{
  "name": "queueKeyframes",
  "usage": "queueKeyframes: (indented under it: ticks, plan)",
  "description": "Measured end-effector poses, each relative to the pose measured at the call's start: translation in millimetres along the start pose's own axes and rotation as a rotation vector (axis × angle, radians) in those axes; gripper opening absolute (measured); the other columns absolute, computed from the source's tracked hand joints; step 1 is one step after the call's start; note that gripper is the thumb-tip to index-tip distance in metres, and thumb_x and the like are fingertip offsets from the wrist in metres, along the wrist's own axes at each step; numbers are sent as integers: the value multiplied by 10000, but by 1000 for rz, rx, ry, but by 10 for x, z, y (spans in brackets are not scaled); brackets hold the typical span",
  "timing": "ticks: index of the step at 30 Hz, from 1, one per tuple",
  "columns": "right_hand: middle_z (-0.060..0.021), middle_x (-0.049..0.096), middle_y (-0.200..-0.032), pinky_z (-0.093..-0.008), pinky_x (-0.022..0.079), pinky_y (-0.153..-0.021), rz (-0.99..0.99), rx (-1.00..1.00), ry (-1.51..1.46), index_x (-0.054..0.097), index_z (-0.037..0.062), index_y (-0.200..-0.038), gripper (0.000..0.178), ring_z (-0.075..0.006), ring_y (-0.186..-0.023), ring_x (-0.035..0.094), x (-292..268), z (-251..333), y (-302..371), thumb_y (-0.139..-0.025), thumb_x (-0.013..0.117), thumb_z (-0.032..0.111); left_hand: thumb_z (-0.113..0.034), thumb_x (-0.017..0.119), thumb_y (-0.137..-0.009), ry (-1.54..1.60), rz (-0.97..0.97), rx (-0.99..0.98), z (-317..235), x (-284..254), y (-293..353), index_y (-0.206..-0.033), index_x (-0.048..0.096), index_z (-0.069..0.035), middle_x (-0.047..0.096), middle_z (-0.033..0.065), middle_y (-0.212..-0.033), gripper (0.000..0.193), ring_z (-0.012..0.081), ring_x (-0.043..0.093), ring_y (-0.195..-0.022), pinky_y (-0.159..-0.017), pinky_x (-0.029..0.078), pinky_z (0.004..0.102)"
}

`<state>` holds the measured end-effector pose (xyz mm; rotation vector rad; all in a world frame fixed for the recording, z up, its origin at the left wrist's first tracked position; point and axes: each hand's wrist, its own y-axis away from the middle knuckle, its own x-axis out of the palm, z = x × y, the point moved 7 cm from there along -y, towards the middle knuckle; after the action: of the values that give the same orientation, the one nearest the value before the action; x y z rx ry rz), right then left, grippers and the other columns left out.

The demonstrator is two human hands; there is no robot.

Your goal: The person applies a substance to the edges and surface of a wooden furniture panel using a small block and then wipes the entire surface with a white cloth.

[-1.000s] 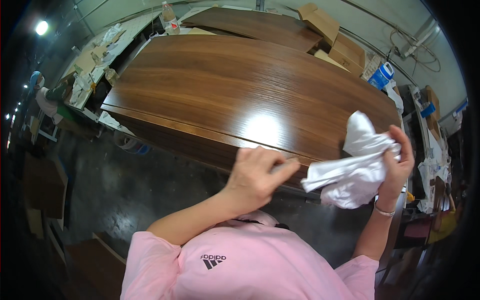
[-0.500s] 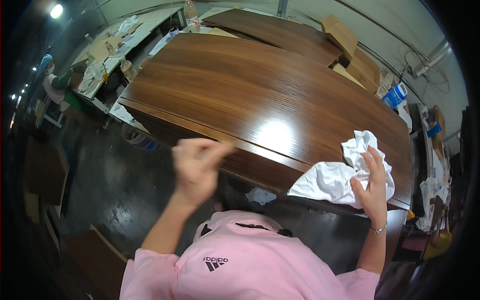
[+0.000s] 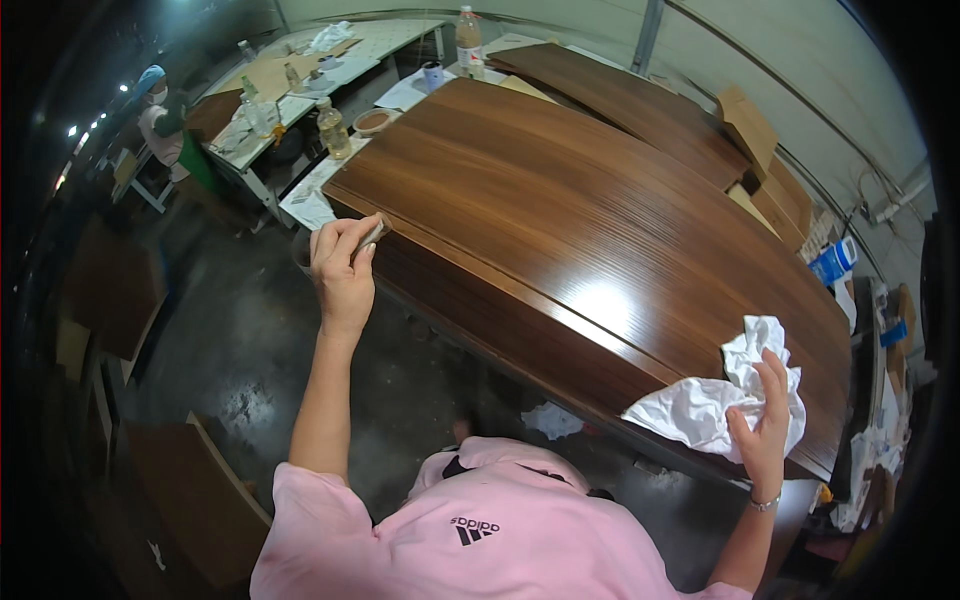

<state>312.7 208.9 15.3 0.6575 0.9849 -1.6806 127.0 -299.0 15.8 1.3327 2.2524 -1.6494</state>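
Observation:
A dark brown wood-grain panel [image 3: 520,180] with a glossy top lies in front of me, its thick edge facing me. At its left end, my left hand [image 3: 345,275] pinches a small greyish flat piece [image 3: 372,236] against or just beside the near edge; the exact kind of piece I cannot make out. Over the panel's right end, my right hand [image 3: 762,430] has its fingers and thumb curved around part of a crumpled white cloth [image 3: 690,412]. The rest of the cloth spreads over the panel's near edge.
Behind lies another brown panel [image 3: 620,105], with an open cardboard box [image 3: 770,170] to its right. A clear bottle [image 3: 469,45] stands at the back, and a yellowish bottle [image 3: 332,130] by the left corner. A person [image 3: 165,125] works at the far-left bench. Boards lean at lower left.
My left hand has moved left and away to the panel's left corner, and the piece in its fingers now shows. The view has turned left; my right hand stays at the cloth.

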Motion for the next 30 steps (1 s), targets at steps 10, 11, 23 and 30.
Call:
queueKeyframes:
  ticks: [10,11,23,30]
  plan:
    - [-170,453,-1489,-451,278,-1180,21,24,-6,540,40,-1327,680,-346,-1406,399,32,19,1,-673,695,142,71,661,-754,-80,-43,94,898,-81,-394,-1079,729,-116,646,85,-984,382,312,587,-966,-869,482,407]
    - [-169,452,-1489,-451,274,-1181,21,29,-24,540,43,-1327,678,-344,-1407,397,57,29,-18,-673,692,139,71,661,-754,-85,-46,91,977,-153,-410,-1079,729,-116,646,85,-984,382,312,587,-966,-869,482,407]
    - [-189,453,-1483,-471,357,-1133,178,-84,-7,583,16,-1214,611,-394,-1387,429,723,1008,-574,-642,752,152,109,629,-756,-35,-106,101,967,-283,-350,-1063,731,-104,634,83,-1004,387,294,591,-971,-860,480,393]
    - [-210,464,-1456,-509,384,-1113,326,-388,34,594,38,-1187,591,-447,-1380,416,1332,1958,-1046,-654,828,135,108,617,-714,15,-42,162,1046,-253,-453,-964,736,-121,626,58,-945,360,282,590,-945,-829,487,409]
